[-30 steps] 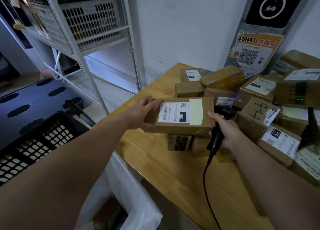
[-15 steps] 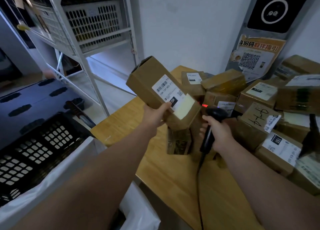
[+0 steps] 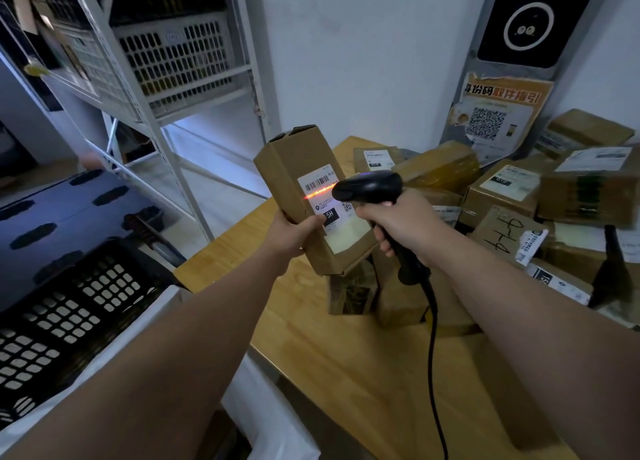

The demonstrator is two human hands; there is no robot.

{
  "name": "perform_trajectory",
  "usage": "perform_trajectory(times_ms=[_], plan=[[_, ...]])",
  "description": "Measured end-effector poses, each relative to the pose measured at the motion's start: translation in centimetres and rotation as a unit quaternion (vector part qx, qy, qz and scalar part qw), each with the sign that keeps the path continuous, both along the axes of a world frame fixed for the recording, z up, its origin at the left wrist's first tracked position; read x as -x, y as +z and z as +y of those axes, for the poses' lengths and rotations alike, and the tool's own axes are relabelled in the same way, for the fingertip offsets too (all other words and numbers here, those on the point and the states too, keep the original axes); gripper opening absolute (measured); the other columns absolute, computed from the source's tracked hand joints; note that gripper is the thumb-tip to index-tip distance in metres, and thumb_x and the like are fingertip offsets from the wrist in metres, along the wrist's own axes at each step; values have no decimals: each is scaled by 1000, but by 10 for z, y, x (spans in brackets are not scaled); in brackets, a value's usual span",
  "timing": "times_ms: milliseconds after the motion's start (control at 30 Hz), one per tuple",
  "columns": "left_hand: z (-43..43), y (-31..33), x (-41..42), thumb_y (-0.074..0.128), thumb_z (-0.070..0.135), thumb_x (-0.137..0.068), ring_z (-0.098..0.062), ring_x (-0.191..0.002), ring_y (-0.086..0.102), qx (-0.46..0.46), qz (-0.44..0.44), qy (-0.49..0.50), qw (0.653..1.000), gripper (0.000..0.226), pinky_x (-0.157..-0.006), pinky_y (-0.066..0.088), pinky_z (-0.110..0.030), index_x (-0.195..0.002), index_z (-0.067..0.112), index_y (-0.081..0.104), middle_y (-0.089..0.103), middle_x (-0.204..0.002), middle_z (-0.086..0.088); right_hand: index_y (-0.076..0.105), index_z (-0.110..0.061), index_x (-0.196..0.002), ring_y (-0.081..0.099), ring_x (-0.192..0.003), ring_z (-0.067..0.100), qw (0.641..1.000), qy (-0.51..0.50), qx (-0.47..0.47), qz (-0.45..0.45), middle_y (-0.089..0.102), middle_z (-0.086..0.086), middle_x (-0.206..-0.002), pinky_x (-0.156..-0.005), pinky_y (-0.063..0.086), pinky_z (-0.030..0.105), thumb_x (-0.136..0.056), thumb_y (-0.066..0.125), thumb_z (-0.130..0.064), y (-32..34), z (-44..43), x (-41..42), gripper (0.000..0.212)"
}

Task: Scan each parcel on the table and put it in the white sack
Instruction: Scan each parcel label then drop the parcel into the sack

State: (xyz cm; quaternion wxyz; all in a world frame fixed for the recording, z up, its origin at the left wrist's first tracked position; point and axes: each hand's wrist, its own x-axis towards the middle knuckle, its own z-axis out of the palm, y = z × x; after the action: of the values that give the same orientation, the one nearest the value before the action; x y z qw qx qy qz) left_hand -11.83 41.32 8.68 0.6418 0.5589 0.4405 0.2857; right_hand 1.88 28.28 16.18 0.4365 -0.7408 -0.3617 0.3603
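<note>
Raised since half a second ago, the barcode scanner (image 3: 369, 186) now meets the shipping label (image 3: 332, 203), its red beam crossing the barcode. The left grip (image 3: 294, 233) clasps the cardboard parcel (image 3: 294, 169) aloft over the counter (image 3: 346, 373), tilted so the label faces the scanner. The right grip (image 3: 398, 224) clenches the scanner's handle. The white sack (image 3: 273, 421) hangs below.

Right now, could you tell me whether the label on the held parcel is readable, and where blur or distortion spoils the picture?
Head view: the red scan line glares across the label on the parcel, washing out the digits beside the barcode; the same view smears the shelving at upper left, tilts its posts, and is dim and bluish overall.
</note>
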Motion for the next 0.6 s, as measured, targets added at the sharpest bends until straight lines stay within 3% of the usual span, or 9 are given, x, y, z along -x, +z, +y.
perform_trajectory(times_ms=[167, 300, 467, 600], plan=[[0, 0, -1, 72, 27, -85, -5, -86, 56, -3, 4, 0, 1000, 51, -59, 44, -25, -125, 27, 39, 54, -100, 16, 62, -9, -81, 52, -50, 14, 1000, -10, 0, -16, 56, 6, -62, -50, 46, 26, -88, 65, -24, 2, 3, -4, 17], [1, 0, -3, 72, 27, -85, -15, -98, 57, 2, 7, 5, 1000, 51, -66, 45, -30, -124, 28, 40, 55, -102, 14, 61, -9, -81, 52, -48, 13, 999, -20, -19, -30, 56, 6, -62, -49, 46, 25, -89, 64, -23, 2, 4, -7, 16], [1, -1, -5, 72, 29, -85, -17, -101, 54, 0, 13, 14, 1000, 59, -62, 45, -28, -132, 24, 39, 54, -107, 10, 64, -7, -92, 54, -50, 14, 1000, -12, -12, -7, 58, 6, -63, -49, 47, 25, -89, 65, -24, 1, 3, -11, 17], [2, 2, -8, 66, 36, -89, -16, -101, 56, 6, 23, 13, 1000, 42, -64, 44, -27, -123, 26, 44, 59, -115, 5, 64, -7, -93, 56, -53, 14, 1000, -9, -9, 14, 58, 5, -63, -51, 48, 25, -89, 66, -23, 1, 3, -20, 17]])
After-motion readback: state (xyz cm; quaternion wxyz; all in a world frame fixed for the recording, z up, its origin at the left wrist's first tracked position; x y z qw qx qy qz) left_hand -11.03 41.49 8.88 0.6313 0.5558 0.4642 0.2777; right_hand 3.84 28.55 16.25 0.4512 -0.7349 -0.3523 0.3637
